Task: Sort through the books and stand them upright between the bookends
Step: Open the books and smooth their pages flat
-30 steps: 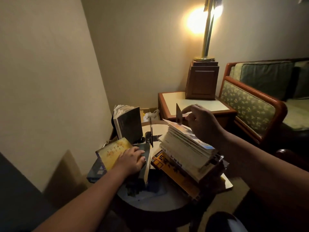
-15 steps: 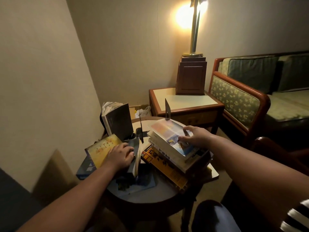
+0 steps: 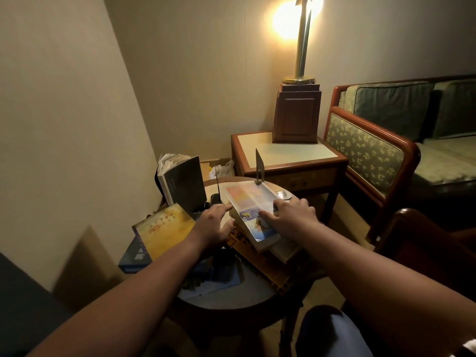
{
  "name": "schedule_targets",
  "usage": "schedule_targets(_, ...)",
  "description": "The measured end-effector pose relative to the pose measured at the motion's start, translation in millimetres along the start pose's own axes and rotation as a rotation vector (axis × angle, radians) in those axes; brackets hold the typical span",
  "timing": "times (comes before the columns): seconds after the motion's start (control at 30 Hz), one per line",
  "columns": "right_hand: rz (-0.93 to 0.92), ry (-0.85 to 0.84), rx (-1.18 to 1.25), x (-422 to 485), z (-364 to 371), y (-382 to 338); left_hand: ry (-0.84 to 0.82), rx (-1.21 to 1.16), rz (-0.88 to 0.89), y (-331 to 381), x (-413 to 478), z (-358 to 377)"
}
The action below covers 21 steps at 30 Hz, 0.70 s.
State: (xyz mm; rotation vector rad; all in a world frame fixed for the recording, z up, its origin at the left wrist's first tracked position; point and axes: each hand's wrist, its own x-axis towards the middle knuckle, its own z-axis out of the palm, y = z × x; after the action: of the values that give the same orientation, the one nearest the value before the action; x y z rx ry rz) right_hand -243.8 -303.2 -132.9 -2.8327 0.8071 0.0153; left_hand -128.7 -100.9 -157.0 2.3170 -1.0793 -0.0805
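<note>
A small round table (image 3: 231,297) holds a heap of books. On top of the right stack lies a glossy pastel-covered book (image 3: 247,199). My right hand (image 3: 291,215) rests flat on its right edge, and my left hand (image 3: 215,224) reaches to its left edge, fingers apart. A yellow book (image 3: 164,228) lies tilted at the left over a blue one (image 3: 136,256). A dark grey book (image 3: 183,181) stands upright at the back left. Two thin metal bookends stand up: one (image 3: 258,166) at the far rim, one (image 3: 217,186) beside the grey book. An orange-yellow book (image 3: 257,264) lies under the stack.
A wooden side table (image 3: 288,155) with a lamp base (image 3: 296,114) and lit lamp stands behind the round table. A wood-framed sofa (image 3: 373,150) fills the right. A wall (image 3: 64,124) runs close along the left. A white plastic bag (image 3: 222,168) lies behind the books.
My left hand has left the yellow book and moved right to the top book of the stack. My right hand has come down from the far bookend onto that book's cover.
</note>
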Motion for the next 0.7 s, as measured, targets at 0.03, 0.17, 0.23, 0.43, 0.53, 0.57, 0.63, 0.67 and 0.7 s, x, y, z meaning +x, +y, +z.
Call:
schedule_targets(0.03,-0.018,0.032,0.003,-3,0,-2,0.013,-0.027,0.005,5,2,1)
schedule_targets(0.17,-0.21,0.201,0.137,-18,-10,-7,0.112,-0.131,0.024,18,4,2)
schedule_targets(0.23,-0.348,0.219,0.279,-27,-19,-7,0.136,-0.183,0.025,22,5,-1)
schedule_targets(0.43,-0.595,0.398,0.468,-33,-40,-7,0.186,-0.259,0.084,38,18,-9)
schedule_targets(0.53,-0.611,0.558,0.409,-25,-53,3,0.173,-0.249,0.11,43,25,-6)
schedule_targets(0.57,-0.597,0.604,0.404,-22,-57,9,0.17,-0.252,0.115,44,27,-4)
schedule_targets(0.63,-0.573,0.662,0.396,-17,-63,20,0.179,-0.267,0.114,52,31,2)
schedule_targets(0.67,-0.571,0.672,0.386,-15,-65,25,0.187,-0.272,0.121,57,32,4)
schedule_targets(0.7,-0.579,0.672,0.366,-14,-66,28,0.187,-0.272,0.134,62,33,7)
